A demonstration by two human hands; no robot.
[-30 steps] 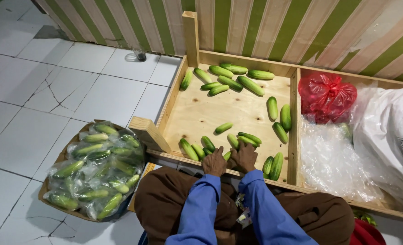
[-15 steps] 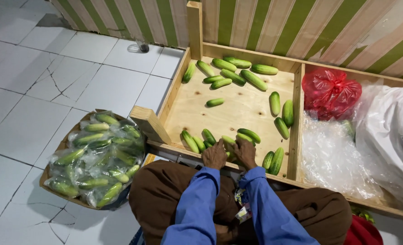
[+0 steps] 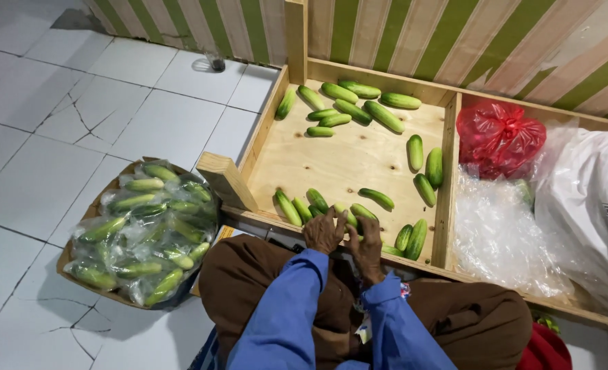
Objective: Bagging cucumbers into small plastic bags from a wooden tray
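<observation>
Both hands rest at the near edge of a shallow wooden tray (image 3: 358, 161) that holds loose green cucumbers. My left hand (image 3: 323, 231) lies over cucumbers in the near row (image 3: 302, 205), fingers curled down on them. My right hand (image 3: 367, 243) is beside it, closed around a cucumber (image 3: 363, 211) at the tray's front rail. More cucumbers lie in a cluster at the far side (image 3: 348, 106) and along the right wall (image 3: 427, 164). Blue sleeves and brown trousers fill the bottom of the view.
A cardboard box of cucumbers under clear plastic (image 3: 143, 229) sits on the white tiled floor at my left. The tray's right compartment holds a red plastic bag (image 3: 499, 137), crumpled clear plastic (image 3: 499, 233) and a white sack (image 3: 591, 205). A striped green-and-beige wall stands behind.
A loose cucumber in the middle of the tray moved between the earlier frames. Both hands have stayed at the near row, fingers shifting over the cucumbers there.
</observation>
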